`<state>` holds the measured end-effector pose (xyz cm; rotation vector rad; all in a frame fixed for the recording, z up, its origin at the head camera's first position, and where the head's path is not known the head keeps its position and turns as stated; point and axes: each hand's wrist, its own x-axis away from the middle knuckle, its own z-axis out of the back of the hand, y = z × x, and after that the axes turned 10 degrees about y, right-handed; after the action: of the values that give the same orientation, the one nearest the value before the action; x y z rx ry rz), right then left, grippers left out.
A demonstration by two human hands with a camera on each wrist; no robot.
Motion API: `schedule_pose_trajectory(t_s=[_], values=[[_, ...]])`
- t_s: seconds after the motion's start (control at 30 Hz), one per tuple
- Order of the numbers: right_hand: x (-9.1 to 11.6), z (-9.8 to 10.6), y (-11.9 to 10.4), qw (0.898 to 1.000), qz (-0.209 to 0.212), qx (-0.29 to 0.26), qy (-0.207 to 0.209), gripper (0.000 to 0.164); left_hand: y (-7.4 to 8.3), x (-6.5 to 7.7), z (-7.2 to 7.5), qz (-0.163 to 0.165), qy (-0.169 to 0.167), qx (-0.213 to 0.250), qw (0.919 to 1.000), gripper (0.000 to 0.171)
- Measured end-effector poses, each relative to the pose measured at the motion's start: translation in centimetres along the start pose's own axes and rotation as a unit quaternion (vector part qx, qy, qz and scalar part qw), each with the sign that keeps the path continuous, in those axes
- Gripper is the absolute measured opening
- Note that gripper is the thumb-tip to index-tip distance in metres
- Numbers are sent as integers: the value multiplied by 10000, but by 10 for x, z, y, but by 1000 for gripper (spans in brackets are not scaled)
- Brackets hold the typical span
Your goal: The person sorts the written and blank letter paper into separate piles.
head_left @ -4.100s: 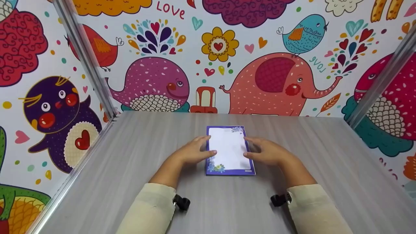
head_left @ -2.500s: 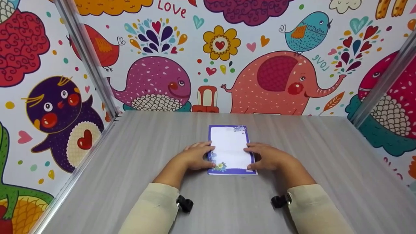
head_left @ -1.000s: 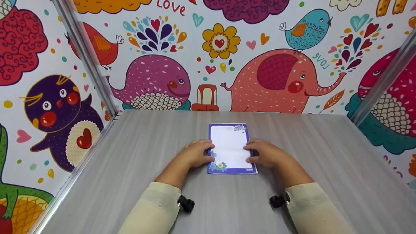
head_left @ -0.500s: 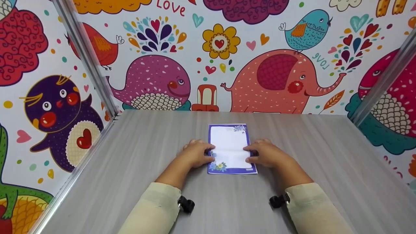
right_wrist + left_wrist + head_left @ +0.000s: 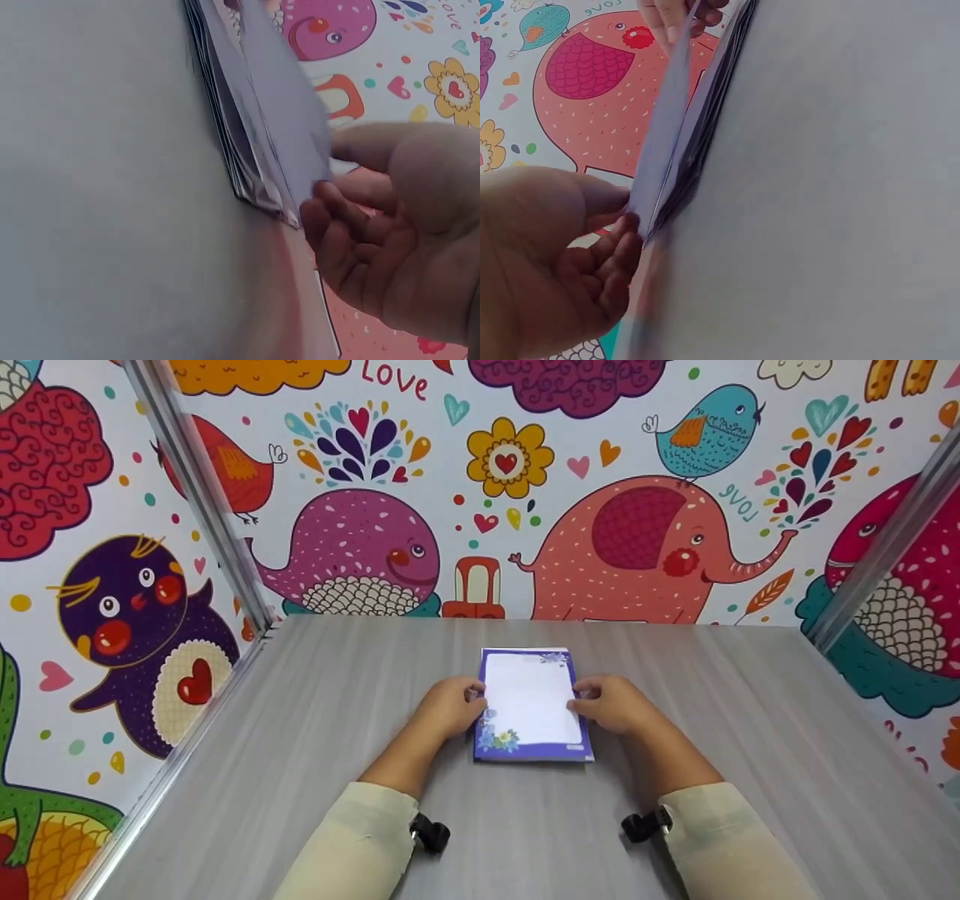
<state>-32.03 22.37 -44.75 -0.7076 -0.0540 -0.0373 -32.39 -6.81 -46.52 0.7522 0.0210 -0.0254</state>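
A sheet of paper point(image 5: 531, 697), white with a purple border and blue flowers in two corners, lies over a thin stack of papers point(image 5: 217, 112) on the table. My left hand point(image 5: 448, 708) pinches its left edge between thumb and fingers. On the opposite edge, my right hand point(image 5: 616, 705) pinches it the same way. Both wrist views show the top sheet point(image 5: 662, 124) raised at an angle off the layered stack, with a gap between them. The left hand's curled fingers point(image 5: 619, 259) sit at the near corner in the left wrist view.
The grey wood-grain table point(image 5: 360, 682) reaches back to a wall point(image 5: 480, 457) printed with cartoon animals. Metal posts point(image 5: 202, 502) stand at the table's left and right. Black wrist cameras point(image 5: 430, 832) are fixed at both light sleeves point(image 5: 349, 840).
Earlier both hands lay along the paper's edges, sliding nearer and then farther. Now the fingers pinch the edges, and the top sheet has lifted and shifted slightly left off the stack.
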Motion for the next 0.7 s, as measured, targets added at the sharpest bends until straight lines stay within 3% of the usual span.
schedule_pose_trajectory(t_s=[0.13, 0.2, 0.7], values=[[0, 0, -3, 9968, -531, -565, 177, 53, 4, -1, 1, 719, 164, 602, 9955, 42], [0, 0, -3, 9952, -665, -672, 246, 51, 5, -1, 1, 917, 164, 773, 9927, 42], [1, 0, 0, 9921, -514, -1083, 359, 44, 5, -1, 2, 855, 229, 1217, 9886, 41]])
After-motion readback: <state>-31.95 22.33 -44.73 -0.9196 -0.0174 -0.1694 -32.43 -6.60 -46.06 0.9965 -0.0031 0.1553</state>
